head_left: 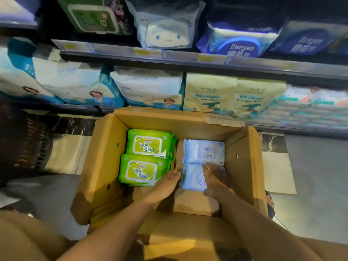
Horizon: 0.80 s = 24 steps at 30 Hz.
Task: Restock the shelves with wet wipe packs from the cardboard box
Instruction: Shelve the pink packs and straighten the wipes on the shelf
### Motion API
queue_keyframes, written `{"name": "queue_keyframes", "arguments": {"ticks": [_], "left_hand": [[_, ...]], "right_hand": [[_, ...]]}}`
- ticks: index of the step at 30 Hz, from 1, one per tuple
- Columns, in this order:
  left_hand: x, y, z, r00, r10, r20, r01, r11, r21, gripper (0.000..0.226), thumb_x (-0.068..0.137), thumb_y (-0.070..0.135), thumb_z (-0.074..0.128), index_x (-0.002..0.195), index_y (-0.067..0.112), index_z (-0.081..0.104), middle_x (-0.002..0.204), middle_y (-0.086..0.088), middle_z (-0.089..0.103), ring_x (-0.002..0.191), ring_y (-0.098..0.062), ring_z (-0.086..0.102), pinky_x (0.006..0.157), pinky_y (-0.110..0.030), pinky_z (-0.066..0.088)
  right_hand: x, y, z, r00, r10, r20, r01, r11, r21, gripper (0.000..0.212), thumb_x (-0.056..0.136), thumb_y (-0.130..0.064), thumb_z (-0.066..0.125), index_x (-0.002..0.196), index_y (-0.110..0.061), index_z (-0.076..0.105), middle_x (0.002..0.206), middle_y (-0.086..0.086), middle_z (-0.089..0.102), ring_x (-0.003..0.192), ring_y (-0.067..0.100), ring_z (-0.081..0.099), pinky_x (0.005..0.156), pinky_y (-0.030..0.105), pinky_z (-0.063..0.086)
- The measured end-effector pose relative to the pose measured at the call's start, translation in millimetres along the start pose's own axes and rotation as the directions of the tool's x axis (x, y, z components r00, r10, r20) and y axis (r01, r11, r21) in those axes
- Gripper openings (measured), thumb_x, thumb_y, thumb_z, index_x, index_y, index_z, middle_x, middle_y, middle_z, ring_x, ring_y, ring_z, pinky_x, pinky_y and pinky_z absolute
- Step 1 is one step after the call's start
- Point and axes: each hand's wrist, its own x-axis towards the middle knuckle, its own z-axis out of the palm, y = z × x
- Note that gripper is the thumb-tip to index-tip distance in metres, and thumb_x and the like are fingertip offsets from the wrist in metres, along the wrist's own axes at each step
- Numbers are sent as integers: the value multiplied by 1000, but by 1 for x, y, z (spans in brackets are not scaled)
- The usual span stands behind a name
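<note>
The near pale blue pack (pixel 194 178) lies flat in the right half of the cardboard box (pixel 105 147), at the centre of the frame, butted against a second pale blue pack (pixel 204 151) just above it. To lift it cleanly, the best move seems to be getting fingers under both long edges and raising it level, since the soft wrapper would likely sag or slip if pinched at one corner.

The right hand (pixel 213 178) rests on top of this pack, fingers spread loosely across its upper right part and not closed around anything. The left hand (pixel 165 183) sits just beside the pack's left edge, fingertips at or touching it, fingers together and slightly curled; it holds nothing that I can see.

Left of the hands, two green packs (pixel 145 158) lie one above the other. Above the box, the shelves (pixel 188 59) across the upper frame are already lined with wipe packs.
</note>
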Motion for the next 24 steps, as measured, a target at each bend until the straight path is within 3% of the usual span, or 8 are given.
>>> {"name": "queue_keyframes", "arguments": {"ticks": [2, 7, 10, 12, 15, 19, 22, 24], "left_hand": [[2, 0, -2, 1000, -10, -5, 10, 1000, -21, 47, 112, 39, 36, 151, 14, 43, 155, -4, 47, 142, -19, 44, 98, -19, 28], [5, 0, -3, 999, -45, -5, 44, 995, -85, 48, 111, 40, 37, 153, 17, 43, 158, -2, 44, 144, -18, 41, 100, -18, 27], [4, 2, -6, 998, -57, 6, 58, 993, -99, 46, 111, 40, 37, 152, 18, 45, 155, -3, 46, 140, -21, 46, 105, -25, 37], [1, 4, -8, 999, -48, 18, 50, 994, -101, 45, 111, 40, 37, 150, 19, 46, 152, -3, 49, 136, -21, 49, 109, -32, 40], [-4, 7, -11, 1000, -27, 10, 28, 992, -119, 44, 110, 42, 41, 147, 20, 49, 149, -4, 51, 133, -22, 51, 113, -38, 41], [-11, 11, -15, 999, -36, -6, 34, 985, -169, 52, 105, 47, 52, 150, 20, 47, 148, -3, 54, 121, -19, 55, 106, -35, 45], [-19, 15, -16, 1000, -23, 0, 22, 980, -197, 58, 102, 42, 60, 151, 15, 45, 147, -6, 55, 115, -15, 53, 95, -27, 43], [-28, 17, -19, 1000, 3, 20, 1, 981, -192, 68, 100, 42, 64, 155, 11, 39, 150, -9, 52, 117, -14, 52, 91, -24, 39]], "right_hand": [[4, -1, 11, 999, 20, -44, -23, 998, -59, 128, 58, -49, 94, 160, -8, 29, 153, 12, 23, 141, 36, 40, 104, 51, 44], [12, -5, 24, 993, 71, -91, -84, 984, -155, 102, 69, -34, 85, 156, -20, 33, 144, 9, 45, 131, 31, 46, 95, 44, 45], [13, -6, 22, 992, 77, -105, -93, 983, -157, 85, 49, -25, 90, 127, -20, 58, 115, 7, 57, 107, 29, 58, 76, 40, 45], [8, -2, 20, 990, 54, -130, -73, 987, -142, 83, 40, -27, 92, 117, -20, 61, 105, 7, 59, 97, 29, 59, 69, 40, 45], [10, 6, 33, 988, 57, -144, -75, 989, -127, 98, 36, -36, 92, 125, -18, 55, 113, 9, 57, 103, 32, 59, 74, 45, 51], [0, 0, 22, 994, -45, -101, 40, 998, -49, 111, 54, -37, 91, 145, -10, 35, 139, 11, 39, 130, 42, 50, 101, 52, 52], [-33, -15, -15, 987, -27, -156, 15, 997, -73, 93, 55, -47, 89, 134, -17, 52, 128, 4, 53, 121, 32, 56, 85, 43, 56], [-49, -20, -33, 987, -41, -158, 27, 995, -93, 89, 62, -50, 83, 138, -22, 47, 133, -1, 50, 125, 28, 51, 86, 41, 53]]}}
